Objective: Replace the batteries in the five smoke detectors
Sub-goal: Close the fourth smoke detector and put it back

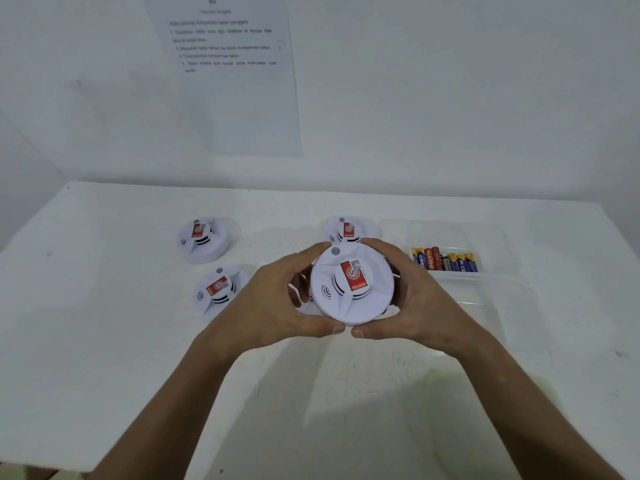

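I hold a round white smoke detector [349,289] with a red label above the table's middle. My left hand [277,303] grips its left rim and my right hand [412,299] grips its right rim, thumbs meeting at the near edge. Three more white detectors rest on the table: one at the back left [202,240], one at the front left [218,291], one behind my hands [348,230]. Part of another white piece [308,308] shows beneath the held detector. Several batteries [445,260] lie in a clear tray [491,251] to the right.
The white table [104,323] ends at a white wall behind. A printed instruction sheet [228,71] hangs on that wall. A second clear tray [491,306] sits in front of the battery tray, right of my right hand.
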`<state>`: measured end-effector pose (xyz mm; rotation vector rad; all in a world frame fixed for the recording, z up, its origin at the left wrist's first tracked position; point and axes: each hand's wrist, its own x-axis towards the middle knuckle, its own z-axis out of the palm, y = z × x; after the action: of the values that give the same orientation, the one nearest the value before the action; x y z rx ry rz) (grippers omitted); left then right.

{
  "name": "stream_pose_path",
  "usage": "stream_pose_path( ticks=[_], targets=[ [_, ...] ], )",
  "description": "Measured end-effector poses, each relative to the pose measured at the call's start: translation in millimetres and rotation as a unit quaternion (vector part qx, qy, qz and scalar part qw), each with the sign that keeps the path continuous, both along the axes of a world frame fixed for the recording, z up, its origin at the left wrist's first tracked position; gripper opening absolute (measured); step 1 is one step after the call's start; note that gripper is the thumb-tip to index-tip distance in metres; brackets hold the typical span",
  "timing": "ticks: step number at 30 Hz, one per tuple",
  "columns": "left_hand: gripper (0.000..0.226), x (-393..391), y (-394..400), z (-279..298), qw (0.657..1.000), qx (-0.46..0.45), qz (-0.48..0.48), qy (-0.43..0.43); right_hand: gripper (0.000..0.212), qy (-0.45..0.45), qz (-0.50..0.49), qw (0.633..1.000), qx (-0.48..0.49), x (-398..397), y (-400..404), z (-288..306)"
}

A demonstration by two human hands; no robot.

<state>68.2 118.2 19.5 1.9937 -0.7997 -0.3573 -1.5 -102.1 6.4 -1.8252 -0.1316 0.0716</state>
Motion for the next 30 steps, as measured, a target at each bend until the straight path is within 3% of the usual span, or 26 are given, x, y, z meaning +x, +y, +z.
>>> stream_pose_path(
  ticks=[23,30],
  targets=[
    [0.078,71.8,44.8,-12.4,1.000,-0.009,0.004,-0.022,0.093,-0.009,-0.023,0.998,-0.060,77.5,45.1,-15.2],
    [0.075,117.5,54.9,-24.8,0.998,0.044,0.040,-0.025,0.091,0.007,-0.022,0.994,-0.109,129.1,60.1,-24.9]
  ],
)
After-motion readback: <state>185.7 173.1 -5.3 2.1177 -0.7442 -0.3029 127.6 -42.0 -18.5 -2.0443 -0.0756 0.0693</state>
